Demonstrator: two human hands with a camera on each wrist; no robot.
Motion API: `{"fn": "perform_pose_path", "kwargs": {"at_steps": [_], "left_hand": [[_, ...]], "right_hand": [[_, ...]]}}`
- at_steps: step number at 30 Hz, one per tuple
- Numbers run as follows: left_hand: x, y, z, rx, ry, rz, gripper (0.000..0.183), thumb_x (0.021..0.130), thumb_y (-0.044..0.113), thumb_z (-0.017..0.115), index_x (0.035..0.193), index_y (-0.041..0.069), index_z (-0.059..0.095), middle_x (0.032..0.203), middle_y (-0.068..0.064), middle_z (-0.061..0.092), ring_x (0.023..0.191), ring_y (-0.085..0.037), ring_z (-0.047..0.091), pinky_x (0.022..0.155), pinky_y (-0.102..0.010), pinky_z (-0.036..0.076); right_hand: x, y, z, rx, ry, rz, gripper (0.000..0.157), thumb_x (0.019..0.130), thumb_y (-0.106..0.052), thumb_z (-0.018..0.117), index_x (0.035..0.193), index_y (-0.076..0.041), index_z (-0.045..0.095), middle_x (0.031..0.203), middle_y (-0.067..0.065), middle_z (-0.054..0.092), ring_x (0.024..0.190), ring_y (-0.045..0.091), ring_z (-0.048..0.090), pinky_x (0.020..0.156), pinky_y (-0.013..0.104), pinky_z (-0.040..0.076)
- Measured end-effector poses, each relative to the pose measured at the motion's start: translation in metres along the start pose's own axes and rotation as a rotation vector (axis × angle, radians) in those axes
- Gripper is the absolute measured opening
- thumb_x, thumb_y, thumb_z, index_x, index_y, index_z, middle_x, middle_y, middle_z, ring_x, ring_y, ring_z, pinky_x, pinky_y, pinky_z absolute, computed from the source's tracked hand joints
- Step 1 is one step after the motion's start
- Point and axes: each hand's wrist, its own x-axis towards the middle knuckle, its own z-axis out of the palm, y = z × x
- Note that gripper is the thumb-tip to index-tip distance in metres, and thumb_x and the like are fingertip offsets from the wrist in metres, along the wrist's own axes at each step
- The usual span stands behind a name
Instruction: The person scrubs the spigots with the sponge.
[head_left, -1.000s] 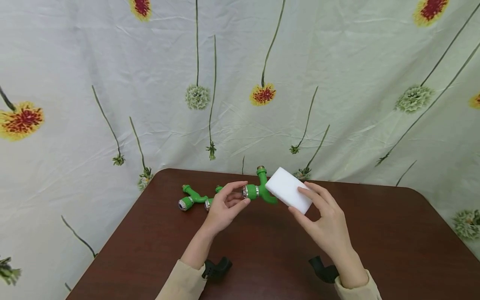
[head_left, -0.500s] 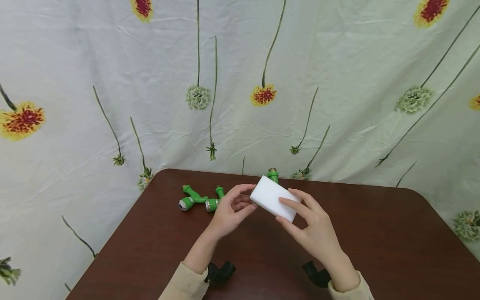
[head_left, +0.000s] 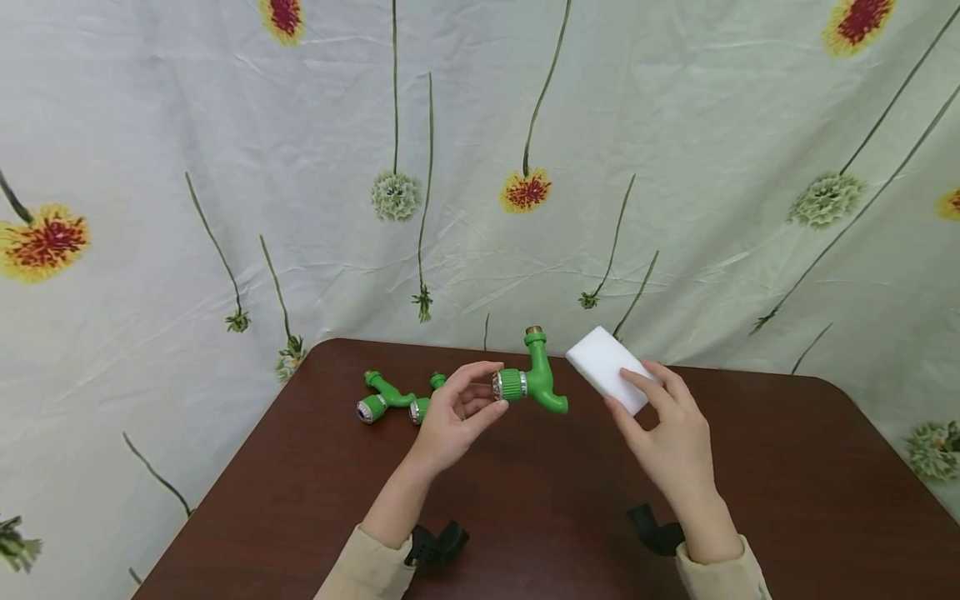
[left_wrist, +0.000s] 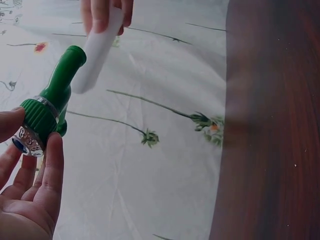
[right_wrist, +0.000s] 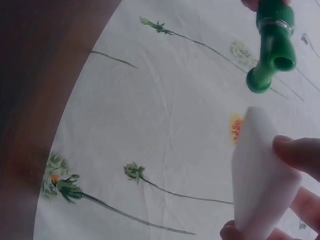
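A green tap (head_left: 540,379) with a silver-trimmed ribbed knob is held up over the table by my left hand (head_left: 453,421). Thumb and fingers pinch its knob, as the left wrist view shows at the green tap (left_wrist: 60,85). The tap's threaded brass end points up and its spout curves down to the right. My right hand (head_left: 671,425) grips a white sponge block (head_left: 609,367) between thumb and fingers. In the right wrist view the white sponge (right_wrist: 260,175) stands apart from the tap, with a small gap between them.
Two more green taps lie at the table's back left: one tap (head_left: 385,396) in full sight, the other tap (head_left: 420,408) partly behind my left hand. The dark brown table (head_left: 540,517) ends at a flowered cloth (head_left: 480,250) hanging behind it.
The sponge moved left across the front of the tap, covering most of it, then back right, away from it. The left hand shifted slightly, still holding the tap.
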Motion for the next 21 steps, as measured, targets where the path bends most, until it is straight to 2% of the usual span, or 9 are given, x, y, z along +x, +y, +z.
{"fn": "perform_pose_path", "kwargs": {"at_steps": [2,5,8,10,12,13,17,21], "left_hand": [[0.000,0.001,0.000,0.002,-0.001,-0.003,0.045,0.083,-0.008,0.065,0.126,-0.006,0.052,0.122,-0.021,0.052,0.096,-0.022,0.061,0.080,-0.033,0.053],[0.000,0.002,0.002,0.010,-0.007,0.000,0.045,0.083,-0.008,0.065,0.126,-0.006,0.052,0.123,-0.020,0.052,0.096,-0.022,0.061,0.079,-0.032,0.054],[0.000,0.002,0.006,0.015,-0.017,0.000,0.045,0.083,-0.008,0.066,0.126,-0.007,0.052,0.123,-0.019,0.052,0.096,-0.024,0.061,0.079,-0.031,0.054],[0.000,0.002,0.008,0.017,-0.026,0.001,0.045,0.083,-0.008,0.066,0.125,-0.006,0.052,0.123,-0.019,0.052,0.095,-0.026,0.061,0.079,-0.031,0.054],[-0.001,0.002,0.010,0.018,-0.032,-0.003,0.045,0.082,-0.009,0.066,0.125,-0.006,0.052,0.122,-0.019,0.052,0.095,-0.028,0.061,0.079,-0.030,0.054],[-0.001,0.003,0.011,0.018,-0.034,-0.006,0.044,0.082,-0.009,0.066,0.124,-0.006,0.053,0.122,-0.020,0.052,0.095,-0.028,0.061,0.079,-0.030,0.054],[-0.001,0.003,0.012,0.020,-0.035,-0.002,0.044,0.082,-0.009,0.067,0.124,-0.005,0.054,0.121,-0.019,0.052,0.096,-0.029,0.060,0.079,-0.030,0.054],[-0.001,0.004,0.011,0.030,-0.030,0.008,0.044,0.082,-0.008,0.067,0.124,-0.005,0.054,0.121,-0.019,0.052,0.096,-0.028,0.060,0.079,-0.029,0.053]], "right_hand": [[0.000,-0.002,-0.002,0.032,0.015,0.005,0.038,0.071,-0.012,0.082,0.107,-0.008,0.070,0.120,0.014,0.057,0.102,0.030,0.057,0.069,0.038,0.051],[-0.001,-0.010,-0.002,0.098,0.038,-0.069,0.042,0.067,-0.009,0.084,0.107,-0.012,0.071,0.121,0.010,0.057,0.103,0.025,0.058,0.073,0.022,0.048],[-0.003,-0.019,0.001,0.166,0.014,-0.156,0.035,0.075,-0.024,0.080,0.108,-0.013,0.071,0.121,0.009,0.057,0.103,0.025,0.058,0.078,0.012,0.043],[-0.004,-0.024,0.003,0.188,-0.019,-0.196,0.035,0.082,-0.036,0.073,0.108,-0.013,0.070,0.122,0.010,0.057,0.104,0.027,0.057,0.079,0.014,0.044],[-0.006,-0.027,0.005,0.201,-0.057,-0.216,0.042,0.087,-0.047,0.061,0.109,-0.012,0.070,0.122,0.011,0.056,0.106,0.028,0.056,0.078,0.020,0.047],[-0.006,-0.028,0.006,0.198,-0.069,-0.227,0.042,0.088,-0.047,0.060,0.109,-0.012,0.070,0.122,0.011,0.056,0.106,0.028,0.056,0.077,0.024,0.048],[-0.006,-0.024,0.009,0.162,-0.065,-0.244,0.034,0.081,-0.030,0.075,0.109,-0.010,0.070,0.121,0.013,0.057,0.104,0.029,0.058,0.069,0.036,0.052],[-0.003,-0.011,0.009,0.073,-0.008,-0.179,0.040,0.070,-0.009,0.082,0.108,-0.008,0.071,0.119,0.015,0.057,0.100,0.030,0.059,0.064,0.042,0.053]]}}
